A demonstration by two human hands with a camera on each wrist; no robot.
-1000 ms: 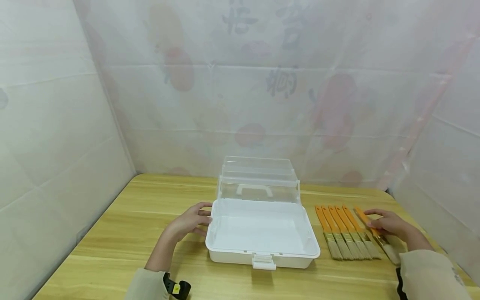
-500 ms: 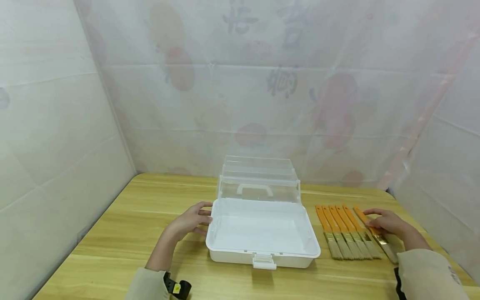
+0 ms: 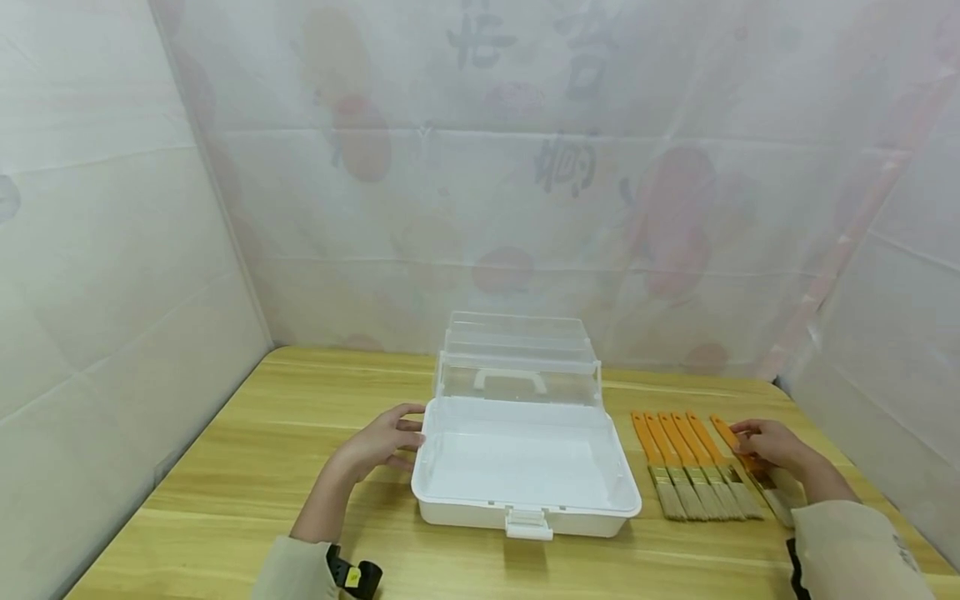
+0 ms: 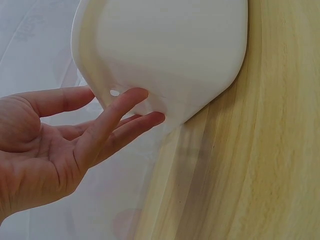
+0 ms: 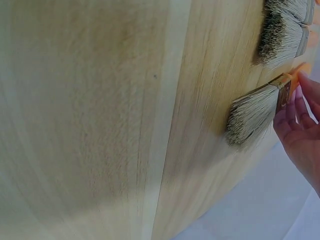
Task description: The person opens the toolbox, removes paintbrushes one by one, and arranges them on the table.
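Left hand point(image 3: 378, 443) with relaxed straight fingers against the open white storage box point(image 3: 525, 467), right hand point(image 3: 772, 446) pinching the outermost orange-handled paintbrush point(image 3: 742, 458), four more paintbrushes point(image 3: 686, 462) lying between, wooden table point(image 3: 247, 467)

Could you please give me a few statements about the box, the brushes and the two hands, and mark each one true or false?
1. The white box stands open with its clear lid raised. True.
2. The left hand grips a brush. False: it rests with straight fingers against the left side of the box and holds nothing.
3. The right hand lies on the rightmost brush. True.
4. Several brushes already lie inside the box. False: its inside shows nothing; the other four brushes lie in a row on the table, to the right of the box.
5. The brush handles are blue. False: they are orange.
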